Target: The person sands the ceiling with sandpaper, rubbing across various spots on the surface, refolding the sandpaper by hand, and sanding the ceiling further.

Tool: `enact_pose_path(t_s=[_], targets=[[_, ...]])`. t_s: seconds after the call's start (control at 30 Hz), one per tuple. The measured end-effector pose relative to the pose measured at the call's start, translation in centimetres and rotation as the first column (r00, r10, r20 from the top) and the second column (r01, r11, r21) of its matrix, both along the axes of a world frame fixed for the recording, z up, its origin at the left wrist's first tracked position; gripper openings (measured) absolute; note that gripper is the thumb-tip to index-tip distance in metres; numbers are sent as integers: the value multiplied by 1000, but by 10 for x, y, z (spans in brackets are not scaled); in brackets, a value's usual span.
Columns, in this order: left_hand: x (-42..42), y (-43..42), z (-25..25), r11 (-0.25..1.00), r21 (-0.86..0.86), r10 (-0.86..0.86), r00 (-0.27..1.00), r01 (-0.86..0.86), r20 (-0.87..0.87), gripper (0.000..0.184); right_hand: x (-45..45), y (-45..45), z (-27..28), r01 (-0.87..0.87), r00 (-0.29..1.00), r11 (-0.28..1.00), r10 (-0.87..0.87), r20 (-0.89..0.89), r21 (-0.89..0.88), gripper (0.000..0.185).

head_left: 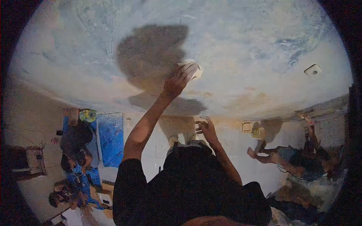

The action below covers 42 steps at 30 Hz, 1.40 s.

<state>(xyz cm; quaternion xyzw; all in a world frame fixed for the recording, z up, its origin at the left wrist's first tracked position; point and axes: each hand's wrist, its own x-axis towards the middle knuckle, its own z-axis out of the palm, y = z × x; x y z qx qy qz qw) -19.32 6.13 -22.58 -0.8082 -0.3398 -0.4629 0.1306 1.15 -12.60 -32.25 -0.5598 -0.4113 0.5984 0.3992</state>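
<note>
My left hand (180,80) is raised against a wide, mottled blue-white surface (241,45). Its fingers lie over a small white flat piece (197,72), pressing it to that surface; most of the piece is under the fingers, and its kind is unclear. Lower down and apart from the surface, my right hand (206,130) hangs in front of my body. Its fingers are spread and loosely bent, with nothing visible in them. Dark shadows of my head and arm fall on the surface around my left hand.
A white square fitting (313,69) sits on the surface at right. A co-worker (301,162) at right reaches up near a yellow bucket (258,132) and a small box (247,127). Other people (75,150) are at left beside a blue panel (110,139) and a yellow-green container (88,115).
</note>
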Motion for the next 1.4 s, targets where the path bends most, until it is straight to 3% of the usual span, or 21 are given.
enact_pose_path(t_s=[0.07, 0.13, 0.17, 0.23, 0.33, 0.47, 0.53, 0.57, 0.63, 0.67, 0.73, 0.77, 0.83, 0.97, 1.07, 1.13, 1.17, 1.23, 1.27, 1.33, 1.4], targets=[[3, 5, 9, 992, -63, -109, 994, 108, -7, 44, 0, 5, 2, -29, 1000, 999, 29, 11, -28, 36], [13, -1, 3, 970, -27, 238, 926, -241, 292, 44, -2, 1, -2, 24, 1000, 1000, -24, -13, 15, 36], [12, -2, 1, 970, -29, 238, 927, -240, 290, 44, -3, 1, -5, 25, 1000, 1000, -25, -14, 12, 36], [12, -6, -4, 995, -82, 57, 998, -54, 26, 40, 0, -1, -6, -16, 999, 999, 17, -40, 40, 36], [6, 1, -2, 976, -55, 219, 955, -212, 198, 39, 1, 2, -11, -12, 1000, 999, 12, 4, 46, 36], [21, 3, -24, 996, -14, 92, 959, -92, 267, 42, 2, -1, -13, -15, 998, 1000, 16, -53, 27, 37], [7, 5, -13, 999, -41, 33, 999, -34, -39, 42, 0, 0, -11, -62, 998, 995, 63, -17, 72, 37], [12, 6, -8, 999, -37, 32, 999, -34, -40, 42, 0, 2, -10, -61, 998, 995, 63, -18, 77, 37], [25, 1, 2, 940, -35, 332, 888, -339, 318, 42, -1, 1, -1, -25, 999, 999, 25, -22, 24, 37], [25, -2, 2, 941, -35, 331, 889, -338, 317, 42, -2, 2, 0, -24, 999, 999, 25, -22, 23, 37], [25, -11, -1, 972, -194, -141, 990, 134, -18, 48, -2, -1, 1, -34, 999, 999, 35, -14, 27, 37], [22, -9, -3, 973, -187, -140, 990, 134, -18, 48, 1, 0, -2, -35, 999, 999, 35, -13, 33, 37], [11, 2, -15, 986, 12, 163, 977, -166, 135, 49, 3, 0, -10, -12, 1000, 1000, 12, 15, -9, 37], [25, 5, -50, 983, 10, 178, 959, -185, 219, 50, 6, -8, -9, 7, 1000, 1000, -7, -5, -22, 37], [11, 13, -40, 1000, -6, 29, 999, -29, 41, 50, 8, -6, -9, -35, 999, 999, 35, 16, 19, 38], [26, -1, -20, 962, -58, 274, 933, -268, 234, 40, 5, -9, -7, 16, 998, 1000, -17, -53, -5, 38], [20, -2, -17, 961, -61, 276, 932, -269, 236, 40, 5, -11, -5, 15, 999, 1000, -15, -51, -7, 38], [4, 4, -10, 993, -65, -101, 994, 98, -48, 42, 4, -8, -2, -37, 999, 999, 37, 1, -7, 39], [8, 5, -7, 993, -59, -104, 993, 101, -52, 42, 6, -6, -3, -34, 999, 999, 34, -2, -1, 39], [20, -1, -6, 981, -3, 190, 958, -194, 213, 45, 7, -8, -8, 1, 1000, 999, 0, -12, 50, 38], [21, -7, -10, 998, -53, 47, 996, -43, 74, 43, 7, -11, -11, -15, 1000, 1000, 16, -22, 27, 38]])
